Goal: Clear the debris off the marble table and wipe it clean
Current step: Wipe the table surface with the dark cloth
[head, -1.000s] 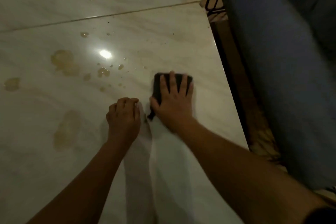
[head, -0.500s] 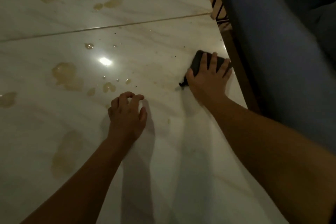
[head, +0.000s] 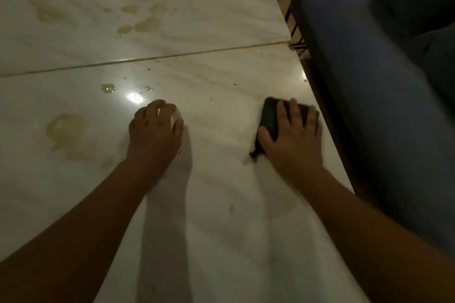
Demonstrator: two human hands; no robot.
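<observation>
The marble table (head: pixel 221 241) is pale and glossy, with brownish wet stains (head: pixel 66 135) and small dark specks (head: pixel 235 84) on it. My right hand (head: pixel 293 140) presses flat, fingers spread, on a dark cloth (head: pixel 269 118) close to the table's right edge. My left hand (head: pixel 155 130) rests on the marble near the middle with its fingers curled, and something pale shows by its thumb; I cannot tell whether it is a thing in the hand. More stains (head: pixel 145 24) lie on the far slab beyond a seam (head: pixel 147 59).
A blue cushioned seat (head: pixel 369 106) stands close along the table's right edge, with dark metal bars (head: pixel 298 19) behind it. A bright light glare (head: pixel 135 98) sits on the marble just left of my left hand.
My right hand swept the dark cloth from the middle out to the right edge and stays there. My left hand stayed on the marble. The view shifted, so the seam sits lower in frame.
</observation>
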